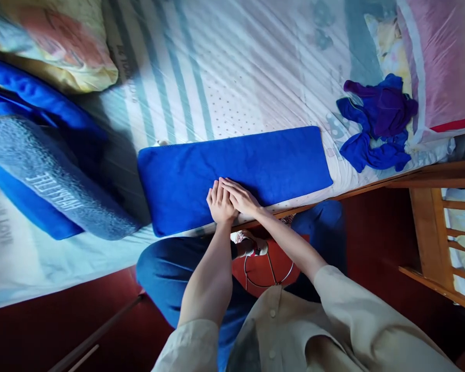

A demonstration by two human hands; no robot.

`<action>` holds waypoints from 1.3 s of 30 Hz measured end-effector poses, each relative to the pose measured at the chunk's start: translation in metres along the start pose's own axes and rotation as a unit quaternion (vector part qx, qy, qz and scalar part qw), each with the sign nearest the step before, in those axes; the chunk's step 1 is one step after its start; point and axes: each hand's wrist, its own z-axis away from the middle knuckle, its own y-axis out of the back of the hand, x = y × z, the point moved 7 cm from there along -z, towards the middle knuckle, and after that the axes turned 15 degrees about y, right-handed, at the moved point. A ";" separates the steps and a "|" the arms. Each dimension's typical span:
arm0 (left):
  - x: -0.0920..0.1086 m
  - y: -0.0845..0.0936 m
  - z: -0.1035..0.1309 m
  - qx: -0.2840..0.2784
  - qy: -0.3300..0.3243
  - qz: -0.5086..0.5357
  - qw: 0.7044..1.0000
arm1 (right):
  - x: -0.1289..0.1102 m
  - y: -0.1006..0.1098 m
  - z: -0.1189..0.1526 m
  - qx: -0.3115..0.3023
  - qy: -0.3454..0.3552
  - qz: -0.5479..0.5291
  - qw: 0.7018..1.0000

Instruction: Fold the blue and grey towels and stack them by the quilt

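Observation:
A blue cloth, which looks like a folded towel (279, 160), lies as a long flat rectangle along the near edge of the bed. My left hand (221, 204) rests palm down on its near edge, fingers stretched out. Beside it, my right hand (242, 197) also lies flat on the cloth, its fingertips meeting or slightly overlapping those of my left hand. Neither hand grips anything. Faint creases show in the cloth left of my hands.
A crumpled blue and purple garment (387, 116) lies to the right by a pink pillow (445, 67). On the left are a grey-blue lettered cloth (50, 175), a bright blue cloth (42, 85) and a patterned pillow (65, 41). A wooden bed frame (430, 222) stands right.

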 end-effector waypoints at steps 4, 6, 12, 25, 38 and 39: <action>0.004 0.000 0.001 -0.014 0.012 -0.009 1.000 | 0.008 0.036 0.018 -0.018 0.021 0.035 0.999; 0.005 0.001 0.001 -0.021 0.016 -0.019 0.999 | 0.020 0.064 0.029 0.001 0.002 0.064 0.998; 0.004 0.003 0.001 -0.018 0.010 -0.044 0.999 | 0.065 0.162 0.077 0.100 -0.074 0.168 0.978; 0.004 0.002 -0.001 0.001 0.007 -0.058 0.998 | 0.104 0.274 0.144 0.135 -0.272 0.425 0.853; -0.001 0.003 -0.006 -0.047 -0.008 -0.082 0.995 | 0.115 0.274 0.143 0.202 -0.233 0.406 0.860; -0.003 0.006 -0.006 -0.052 -0.013 -0.087 0.995 | 0.116 0.274 0.143 0.207 -0.228 0.402 0.862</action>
